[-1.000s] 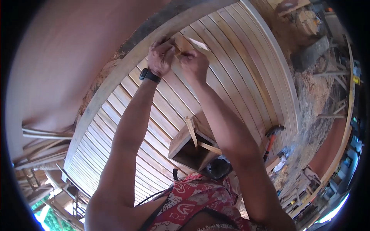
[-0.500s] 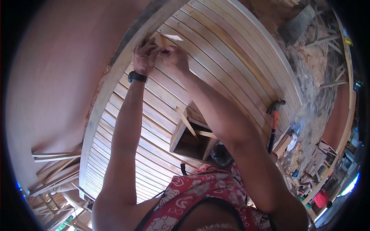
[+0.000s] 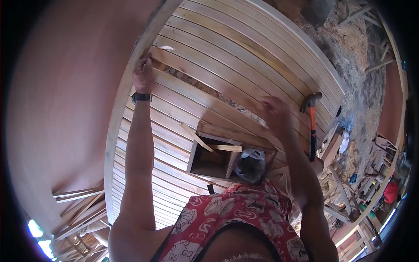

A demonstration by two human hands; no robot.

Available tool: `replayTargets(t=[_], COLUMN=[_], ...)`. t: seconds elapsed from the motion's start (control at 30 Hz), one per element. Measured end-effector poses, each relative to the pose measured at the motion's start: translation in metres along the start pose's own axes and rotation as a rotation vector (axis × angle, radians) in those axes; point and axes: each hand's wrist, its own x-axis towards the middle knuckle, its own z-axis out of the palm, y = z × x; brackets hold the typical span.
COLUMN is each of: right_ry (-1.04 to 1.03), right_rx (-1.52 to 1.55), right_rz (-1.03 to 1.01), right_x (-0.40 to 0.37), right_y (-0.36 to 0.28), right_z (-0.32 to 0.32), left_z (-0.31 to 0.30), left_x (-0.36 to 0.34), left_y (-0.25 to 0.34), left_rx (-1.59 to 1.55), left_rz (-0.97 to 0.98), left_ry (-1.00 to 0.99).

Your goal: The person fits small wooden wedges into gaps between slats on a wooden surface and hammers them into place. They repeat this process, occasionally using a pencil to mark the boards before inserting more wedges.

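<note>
A large slatted wooden panel (image 3: 205,48) with a curved frame rail (image 3: 126,81) lies before me. Against the inner edge of that rail, my left hand (image 3: 143,76) is closed, and whatever its fingers hold is too small to make out. A long gap between two slats (image 3: 196,83) runs from beside this hand toward the right. My right hand (image 3: 276,112) is over the slats near the gap's other end, its fingers smeared by motion. A scrap of pale wood (image 3: 166,48) lies just beyond my left hand.
Close to my body, a wooden box (image 3: 208,173) with compartments holds a clear plastic bag (image 3: 251,165); thin wood strips (image 3: 196,137) lie across it. A claw hammer (image 3: 312,126) with an orange handle rests at the right. Wood shavings (image 3: 349,61) cover the floor beyond the panel.
My hands, close together before, are now apart. The right hand has swung right and nearer my body; the left stays by the rail. The gap between the slats now shows.
</note>
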Motion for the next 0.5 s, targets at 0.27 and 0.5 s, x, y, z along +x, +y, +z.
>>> replayTargets(t=[0.27, 0.5], right_ry=[0.119, 0.207], right_rx=[-0.826, -0.716], right_rz=[0.38, 0.521], right_x=[-0.146, -0.125], right_y=[0.138, 0.181], right_z=[-0.128, -0.133], left_z=[0.011, 0.019], left_x=[0.012, 0.017], left_y=[-0.038, -0.016], left_rx=[-0.179, -0.116], left_rz=[0.039, 0.024], left_ry=[0.05, 0.12])
